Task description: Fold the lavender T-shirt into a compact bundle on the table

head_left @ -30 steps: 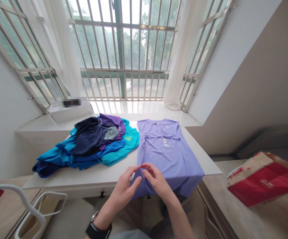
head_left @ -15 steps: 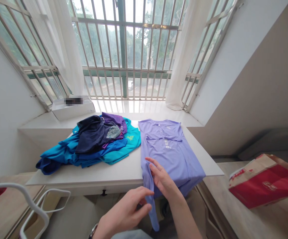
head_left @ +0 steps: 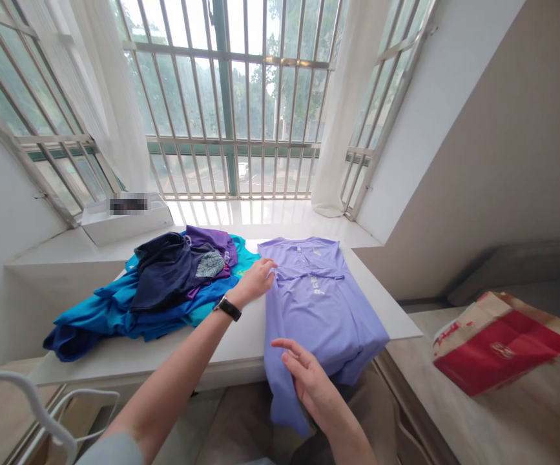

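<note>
- Head view: a thin lilac fabric shirt with pale lettering lies on the right part of a white flat-topped desk, its near end hanging over the near edge.
- At the shirt's far left side is the left hand, fingertips against the fabric; whether that grip is closed on cloth cannot be told.
- Nearer, the right hand has a loose, open grip, thumb and fingers apart, over the shirt's near left portion.
- A light touch with flat fingers probably suits such thin cloth best; hard pinching could pucker it.
- Both hands working along the same left side would likely help that edge lie straight, and the overhanging end could drag the cloth toward the near side.
- A strip of the shirt's own fabric crosses its upper part and seems easy to disturb.
- Left of the shirt sits a loose heap of navy, purple, blue and turquoise clothes.
- Beyond the desk, a glossy white windowsill bears a white box, its contents blurred, below a barred window with sheer white curtains.
- At the right stands a tilted red-and-tan paper bag; at the near left, a white tubular frame.
</note>
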Tool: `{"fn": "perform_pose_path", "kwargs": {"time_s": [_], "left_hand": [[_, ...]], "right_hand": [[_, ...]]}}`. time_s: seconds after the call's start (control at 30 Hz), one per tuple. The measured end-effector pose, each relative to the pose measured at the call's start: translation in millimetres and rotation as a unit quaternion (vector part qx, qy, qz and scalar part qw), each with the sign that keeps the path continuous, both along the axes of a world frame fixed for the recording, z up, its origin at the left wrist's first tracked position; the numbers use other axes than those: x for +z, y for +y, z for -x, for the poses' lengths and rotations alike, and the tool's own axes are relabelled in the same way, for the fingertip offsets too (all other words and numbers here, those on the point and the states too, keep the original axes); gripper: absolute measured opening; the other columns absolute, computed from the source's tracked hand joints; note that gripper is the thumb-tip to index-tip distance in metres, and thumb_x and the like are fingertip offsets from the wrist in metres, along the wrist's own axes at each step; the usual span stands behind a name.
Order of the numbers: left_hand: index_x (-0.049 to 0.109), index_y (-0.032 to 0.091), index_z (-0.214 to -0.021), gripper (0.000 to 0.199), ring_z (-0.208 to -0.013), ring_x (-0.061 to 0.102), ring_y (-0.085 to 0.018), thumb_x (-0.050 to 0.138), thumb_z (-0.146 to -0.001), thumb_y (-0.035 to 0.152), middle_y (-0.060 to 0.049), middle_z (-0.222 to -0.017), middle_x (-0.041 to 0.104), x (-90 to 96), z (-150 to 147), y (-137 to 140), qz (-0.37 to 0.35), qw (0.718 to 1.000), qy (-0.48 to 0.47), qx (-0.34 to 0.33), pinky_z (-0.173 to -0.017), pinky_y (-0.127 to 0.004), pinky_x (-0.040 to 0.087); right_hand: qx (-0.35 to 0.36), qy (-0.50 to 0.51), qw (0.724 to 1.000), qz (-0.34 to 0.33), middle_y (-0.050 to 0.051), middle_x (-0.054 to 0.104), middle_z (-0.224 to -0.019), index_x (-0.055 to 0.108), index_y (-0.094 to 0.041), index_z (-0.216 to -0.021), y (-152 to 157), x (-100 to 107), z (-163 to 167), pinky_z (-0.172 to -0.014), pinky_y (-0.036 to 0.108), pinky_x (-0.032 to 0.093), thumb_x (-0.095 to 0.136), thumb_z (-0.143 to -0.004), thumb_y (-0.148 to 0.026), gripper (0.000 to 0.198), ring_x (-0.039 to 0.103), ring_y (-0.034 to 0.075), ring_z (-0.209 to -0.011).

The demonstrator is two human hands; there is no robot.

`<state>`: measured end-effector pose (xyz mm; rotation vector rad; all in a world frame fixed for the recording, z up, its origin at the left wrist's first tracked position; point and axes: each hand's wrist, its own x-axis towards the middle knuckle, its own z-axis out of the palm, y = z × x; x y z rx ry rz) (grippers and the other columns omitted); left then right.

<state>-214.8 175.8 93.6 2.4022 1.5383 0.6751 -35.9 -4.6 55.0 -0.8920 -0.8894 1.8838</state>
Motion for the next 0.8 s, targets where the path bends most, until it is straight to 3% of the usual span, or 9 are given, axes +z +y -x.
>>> {"fn": "perform_pose_path", "kwargs": {"time_s": [0.03, 0.13, 0.27, 0.43, 0.57, 0.63, 0.73, 0.8], "left_hand": [[0.057, 0.016, -0.131, 0.039, -0.129, 0.05, -0.025, 0.04, -0.097, 0.024, -0.013, -0.138, 0.056, -1.6, -6, 22, 0.019, 0.998, 0.056, 0.007, -0.112, -0.037, 0.038], [0.055, 0.014, -0.134, 0.041, -0.133, 0.047, -0.028, 0.046, -0.096, 0.028, -0.015, -0.138, 0.057, -7.9, -26, 72, 0.04, 0.994, 0.1, 0.005, -0.113, -0.041, 0.036], [0.052, 0.019, -0.139, 0.049, -0.139, 0.04, -0.036, 0.05, -0.095, 0.042, -0.016, -0.148, 0.049, -29.6, -50, 103, 0.064, 0.99, 0.127, 0.004, -0.112, -0.054, 0.032], [0.042, 0.029, -0.149, 0.06, -0.147, 0.024, -0.039, 0.037, -0.096, 0.059, -0.01, -0.161, 0.032, -60.7, -61, 114, 0.073, 0.987, 0.145, 0.018, -0.115, -0.063, 0.016], [0.038, 0.032, -0.152, 0.064, -0.149, 0.021, -0.038, 0.033, -0.096, 0.062, -0.007, -0.162, 0.029, -68.0, -59, 129, 0.068, 0.986, 0.15, 0.023, -0.117, -0.061, 0.013], [0.038, 0.032, -0.152, 0.064, -0.149, 0.02, -0.037, 0.032, -0.096, 0.063, -0.006, -0.163, 0.029, -68.7, -57, 139, 0.064, 0.986, 0.151, 0.021, -0.117, -0.061, 0.012], [0.038, 0.032, -0.152, 0.064, -0.149, 0.02, -0.037, 0.032, -0.096, 0.063, -0.006, -0.163, 0.028, -69.8, -56, 154, 0.058, 0.987, 0.149, 0.017, -0.117, -0.06, 0.012], [0.039, 0.032, -0.151, 0.064, -0.149, 0.02, -0.036, 0.033, -0.096, 0.063, -0.007, -0.163, 0.029, -70.3, -56, 161, 0.055, 0.988, 0.145, 0.016, -0.117, -0.06, 0.012]], "right_hand": [[-0.005, -0.008, 1.0, -0.006, 0.001, 0.066, -0.084, 0.068, -0.023, -0.114, -2, -3, 2, -0.069, 0.025, 0.048, 0.079, -0.073, -0.051, 0.051, 0.062, 0.015, -0.074], [-0.044, -0.025, 0.998, -0.035, 0.005, 0.068, -0.1, 0.059, -0.026, -0.126, -6, -14, 7, -0.08, 0.032, 0.05, 0.079, -0.071, -0.058, 0.067, 0.066, 0.02, -0.087], [-0.042, -0.059, 0.994, -0.081, 0.01, 0.066, -0.114, 0.046, -0.025, -0.139, -7, -26, 8, -0.093, 0.038, 0.048, 0.077, -0.074, -0.057, 0.078, 0.066, 0.023, -0.1], [0.03, -0.115, 0.99, -0.076, 0.006, 0.063, -0.112, 0.038, -0.031, -0.148, -8, -43, 2, -0.073, 0.03, 0.051, 0.08, -0.069, -0.039, 0.089, 0.065, 0.017, -0.079], [0.062, -0.214, 0.971, -0.083, 0.002, 0.067, -0.09, 0.065, -0.03, -0.125, -8, -58, 2, -0.073, 0.029, 0.048, 0.074, -0.071, -0.029, 0.055, 0.06, 0.018, -0.077], [0.057, -0.284, 0.953, -0.087, 0.003, 0.068, -0.092, 0.075, -0.03, -0.108, -6, -62, 4, -0.082, 0.032, 0.047, 0.074, -0.07, -0.027, 0.038, 0.06, 0.022, -0.085], [0.027, -0.323, 0.939, -0.115, 0.002, 0.068, -0.093, 0.078, -0.03, -0.095, -3, -63, 7, -0.087, 0.033, 0.044, 0.075, -0.069, -0.027, 0.026, 0.058, 0.024, -0.09], [0.008, -0.306, 0.943, -0.13, 0.0, 0.063, -0.078, 0.076, -0.027, -0.088, -1, -63, 8, -0.073, 0.028, 0.044, 0.073, -0.071, -0.029, 0.017, 0.053, 0.018, -0.073]]}}
